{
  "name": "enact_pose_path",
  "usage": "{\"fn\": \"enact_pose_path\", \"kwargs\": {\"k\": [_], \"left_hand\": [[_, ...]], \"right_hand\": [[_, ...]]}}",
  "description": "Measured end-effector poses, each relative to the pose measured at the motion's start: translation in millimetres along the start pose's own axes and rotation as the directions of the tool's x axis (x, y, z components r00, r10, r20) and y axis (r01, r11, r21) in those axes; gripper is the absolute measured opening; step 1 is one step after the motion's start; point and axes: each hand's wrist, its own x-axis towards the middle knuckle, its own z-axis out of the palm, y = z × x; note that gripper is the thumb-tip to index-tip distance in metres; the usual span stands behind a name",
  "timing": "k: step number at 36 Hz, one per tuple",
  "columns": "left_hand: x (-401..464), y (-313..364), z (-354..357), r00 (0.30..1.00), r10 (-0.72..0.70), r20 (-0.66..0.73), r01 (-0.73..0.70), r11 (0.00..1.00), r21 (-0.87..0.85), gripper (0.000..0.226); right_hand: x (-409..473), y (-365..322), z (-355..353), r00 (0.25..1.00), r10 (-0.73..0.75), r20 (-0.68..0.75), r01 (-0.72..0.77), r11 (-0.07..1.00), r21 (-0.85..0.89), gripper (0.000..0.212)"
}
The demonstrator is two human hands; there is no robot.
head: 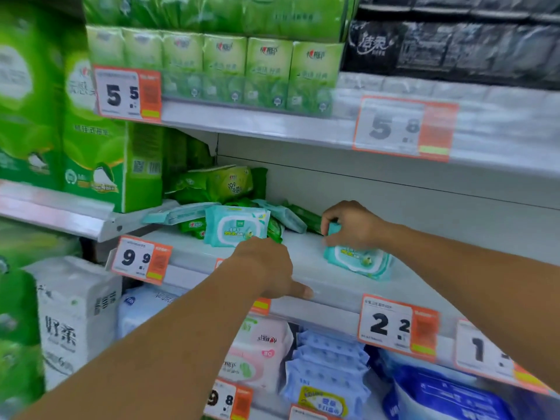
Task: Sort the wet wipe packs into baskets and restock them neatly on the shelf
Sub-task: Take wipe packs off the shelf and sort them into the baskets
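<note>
In the head view the right hand (353, 227) pinches the top edge of a teal wipe pack (357, 262) lying near the white shelf (306, 256) lip, bare shelf stretching rightward, while the left hand (266, 268), fingers curled with grip unclear, touches an upright teal pack (235, 225) fronting the jumbled pile (218, 183).

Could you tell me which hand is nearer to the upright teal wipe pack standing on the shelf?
Left. The left hand sits just below the upright teal wipe pack; the right hand is farther right.
</note>
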Motion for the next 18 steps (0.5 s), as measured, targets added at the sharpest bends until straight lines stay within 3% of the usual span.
{"fn": "enact_pose_path", "kwargs": {"k": [3, 7, 10, 14, 16, 18], "left_hand": [[-5, 2, -3, 0.999, -0.038, 0.005, 0.038, 0.998, -0.051, 0.092], [-14, 10, -16, 0.990, -0.135, 0.031, 0.136, 0.903, -0.408, 0.126], [-15, 13, -21, 0.993, -0.109, -0.037, 0.074, 0.846, -0.528, 0.107], [8, -3, -4, 0.965, -0.226, -0.133, 0.106, 0.802, -0.587, 0.099], [17, -12, 2, 0.965, -0.220, -0.141, 0.110, 0.832, -0.543, 0.073], [23, -20, 6, 0.964, -0.218, -0.149, 0.111, 0.846, -0.521, 0.061]], "right_hand": [[-13, -3, -13, 0.990, 0.062, -0.129, -0.034, 0.977, 0.212, 0.020], [-21, -29, -23, 0.978, 0.182, -0.098, -0.085, 0.787, 0.611, 0.025], [-14, -51, -17, 0.991, 0.128, -0.034, -0.070, 0.721, 0.689, 0.023], [2, -65, 0, 0.995, 0.045, 0.093, -0.099, 0.668, 0.738, 0.022], [11, -65, 12, 0.992, 0.091, 0.085, -0.125, 0.680, 0.722, 0.016], [22, -63, 25, 0.978, 0.205, 0.033, -0.171, 0.708, 0.685, 0.019]]}}
